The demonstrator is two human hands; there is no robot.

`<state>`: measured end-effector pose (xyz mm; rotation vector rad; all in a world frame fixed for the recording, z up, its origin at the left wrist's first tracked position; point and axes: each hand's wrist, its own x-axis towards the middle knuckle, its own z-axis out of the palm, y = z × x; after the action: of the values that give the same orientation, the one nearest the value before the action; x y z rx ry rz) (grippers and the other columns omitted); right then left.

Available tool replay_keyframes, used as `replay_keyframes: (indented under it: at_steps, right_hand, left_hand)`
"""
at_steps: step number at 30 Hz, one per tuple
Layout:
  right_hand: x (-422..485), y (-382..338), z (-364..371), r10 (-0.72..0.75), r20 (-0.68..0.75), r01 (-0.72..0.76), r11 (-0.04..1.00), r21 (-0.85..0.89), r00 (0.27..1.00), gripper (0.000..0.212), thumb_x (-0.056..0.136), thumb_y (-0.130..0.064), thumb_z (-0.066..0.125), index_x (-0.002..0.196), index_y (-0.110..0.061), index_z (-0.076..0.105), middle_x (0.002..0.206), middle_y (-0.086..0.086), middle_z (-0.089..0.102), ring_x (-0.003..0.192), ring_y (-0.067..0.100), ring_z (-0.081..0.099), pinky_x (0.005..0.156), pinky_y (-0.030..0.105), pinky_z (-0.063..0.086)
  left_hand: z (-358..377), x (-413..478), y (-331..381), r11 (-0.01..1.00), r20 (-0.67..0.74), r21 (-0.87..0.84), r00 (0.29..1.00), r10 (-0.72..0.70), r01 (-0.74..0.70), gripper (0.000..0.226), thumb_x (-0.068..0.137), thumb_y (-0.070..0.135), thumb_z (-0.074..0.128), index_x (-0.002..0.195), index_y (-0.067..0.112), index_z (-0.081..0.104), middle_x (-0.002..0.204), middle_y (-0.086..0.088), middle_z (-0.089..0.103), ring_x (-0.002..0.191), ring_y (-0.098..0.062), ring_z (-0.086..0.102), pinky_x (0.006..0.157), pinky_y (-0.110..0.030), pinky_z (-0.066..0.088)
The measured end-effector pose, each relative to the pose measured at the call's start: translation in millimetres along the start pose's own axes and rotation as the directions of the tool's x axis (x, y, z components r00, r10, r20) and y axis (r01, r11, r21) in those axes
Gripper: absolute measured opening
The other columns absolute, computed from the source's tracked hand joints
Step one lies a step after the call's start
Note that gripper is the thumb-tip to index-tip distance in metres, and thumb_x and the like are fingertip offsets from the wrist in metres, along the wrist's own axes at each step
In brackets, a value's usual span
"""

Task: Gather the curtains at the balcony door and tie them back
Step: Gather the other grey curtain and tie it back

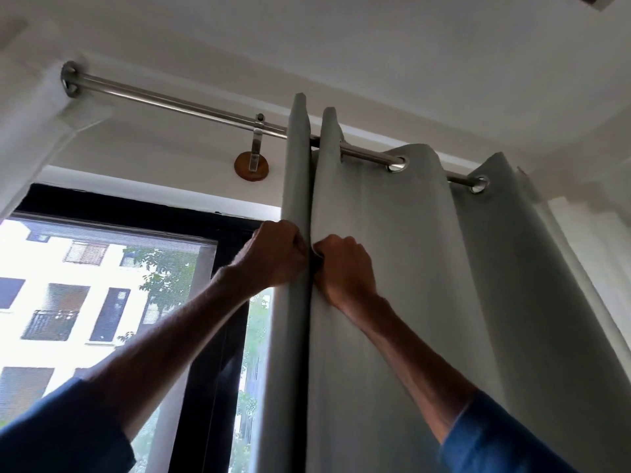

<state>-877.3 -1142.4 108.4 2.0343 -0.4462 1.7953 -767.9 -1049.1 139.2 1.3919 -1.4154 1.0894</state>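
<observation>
Head view, one item: curtain (392, 268), pale grey-green, plain and matt, dense enough that no daylight shows through it. It hangs in deep upright folds from a steel rod (170, 100) by metal eyelets (397, 164) and covers the right side of the balcony door (218, 370), from about mid-rod rightward. Handling, as a judgement: soft and limp, probably fairly weighty for cloth, not fragile, and coarse enough not to slip in your grip; expect the eyelets to slide along the rod when you push sideways. Best hold: the stiffened front edges of the folds, below the rod. For tying, a hold lower down, with the folds bunched together, would likely serve better. Your left hand (273, 254) is closed in a fist round the leading fold; your right hand (341, 268) is curled round the edge of the next fold, the two hands almost touching across the dark gap between folds. No tie-back shows. Surroundings: a bracket (254, 145) on a round wooden plate carries the rod; a white sheer curtain (597, 250) hangs at far right; both your blue sleeves (512, 435) are pushed back off the forearms.
</observation>
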Motion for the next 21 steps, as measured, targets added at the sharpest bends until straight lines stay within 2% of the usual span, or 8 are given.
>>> replay_keyframes:
  at_steps: [3, 8, 11, 15, 17, 18, 20, 21]
  right_hand:
    - [-9, -5, -4, 0.002, -0.028, -0.001, 0.999, 0.033, 1.0, 0.031, 0.09, -0.011, 0.051, 0.064, -0.02, 0.036, 0.083, 0.015, 0.066, 0.082, 0.039, 0.061, 0.063, 0.032, 0.027]
    - [-29, -9, -4, 0.001, -0.064, -0.002, 1.0, -0.012, 0.998, 0.02, 0.083, -0.011, 0.054, 0.071, -0.022, 0.043, 0.083, 0.009, 0.066, 0.082, 0.038, 0.056, 0.064, 0.031, 0.022]
    - [-41, -10, -2, -0.009, -0.066, 0.007, 1.0, -0.025, 0.998, 0.011, 0.086, -0.012, 0.058, 0.078, -0.02, 0.057, 0.086, 0.006, 0.068, 0.084, 0.036, 0.058, 0.065, 0.03, 0.024]
    - [-56, -16, 1, 0.002, -0.079, -0.003, 1.0, -0.013, 0.997, 0.013, 0.088, -0.017, 0.062, 0.096, -0.021, 0.07, 0.09, 0.004, 0.072, 0.087, 0.034, 0.062, 0.068, 0.033, 0.035]
    - [-61, -18, 1, -0.009, -0.098, 0.008, 1.0, -0.012, 0.995, 0.011, 0.089, -0.019, 0.061, 0.094, -0.022, 0.07, 0.087, 0.005, 0.072, 0.084, 0.034, 0.061, 0.066, 0.033, 0.034]
    - [-64, -20, 1, -0.023, -0.114, 0.022, 1.0, -0.008, 0.993, 0.008, 0.09, -0.021, 0.062, 0.091, -0.021, 0.07, 0.084, 0.006, 0.072, 0.081, 0.035, 0.061, 0.065, 0.032, 0.035]
    - [-67, -21, -1, -0.067, -0.147, 0.069, 0.998, 0.006, 0.987, 0.01, 0.089, -0.022, 0.066, 0.082, -0.018, 0.07, 0.074, 0.008, 0.07, 0.072, 0.037, 0.061, 0.061, 0.032, 0.039]
    - [-68, -21, -1, -0.092, -0.158, 0.095, 0.995, 0.012, 0.983, 0.012, 0.09, -0.022, 0.067, 0.079, -0.017, 0.07, 0.068, 0.008, 0.069, 0.067, 0.037, 0.061, 0.059, 0.032, 0.042]
  left_hand:
    - [1, -7, 8, 0.999, 0.038, -0.022, 0.998, 0.042, -0.042, 0.039, 0.057, 0.036, 0.048, 0.077, 0.015, 0.074, 0.078, -0.005, 0.072, 0.076, -0.02, 0.068, 0.071, -0.036, 0.057]
    - [-1, -22, 7, 0.994, 0.054, -0.052, 0.994, 0.099, -0.096, 0.034, 0.06, 0.026, 0.041, 0.071, 0.009, 0.068, 0.067, -0.005, 0.067, 0.07, -0.019, 0.066, 0.06, -0.032, 0.053]
    - [5, -30, 10, 0.998, 0.104, -0.058, 0.994, 0.04, -0.034, 0.021, 0.068, 0.019, 0.04, 0.062, 0.004, 0.054, 0.059, -0.007, 0.054, 0.064, -0.025, 0.054, 0.05, -0.027, 0.039]
    - [11, -34, 11, 0.992, 0.06, -0.124, 0.998, 0.005, 0.002, 0.028, 0.091, 0.012, 0.042, 0.063, 0.008, 0.047, 0.062, -0.005, 0.044, 0.078, -0.034, 0.056, 0.061, -0.032, 0.034]
    - [12, -36, 12, 0.987, 0.035, -0.154, 0.998, -0.045, 0.05, 0.039, 0.101, 0.027, 0.036, 0.08, 0.009, 0.063, 0.073, -0.005, 0.054, 0.086, -0.026, 0.057, 0.071, -0.034, 0.035]
    - [14, -35, 12, 0.97, 0.03, -0.228, 0.996, -0.082, 0.087, 0.049, 0.102, 0.038, 0.036, 0.072, 0.014, 0.066, 0.067, 0.0, 0.054, 0.072, -0.018, 0.054, 0.065, -0.035, 0.035]
    - [17, -30, 13, 0.936, 0.022, -0.301, 0.983, -0.184, 0.182, 0.063, 0.096, 0.055, 0.048, 0.047, 0.015, 0.048, 0.047, 0.007, 0.043, 0.047, -0.011, 0.041, 0.048, -0.03, 0.029]
    - [18, -27, 13, 0.933, 0.03, -0.28, 0.973, -0.228, 0.227, 0.061, 0.09, 0.058, 0.056, 0.048, 0.015, 0.043, 0.049, 0.006, 0.043, 0.047, -0.012, 0.041, 0.046, -0.026, 0.028]
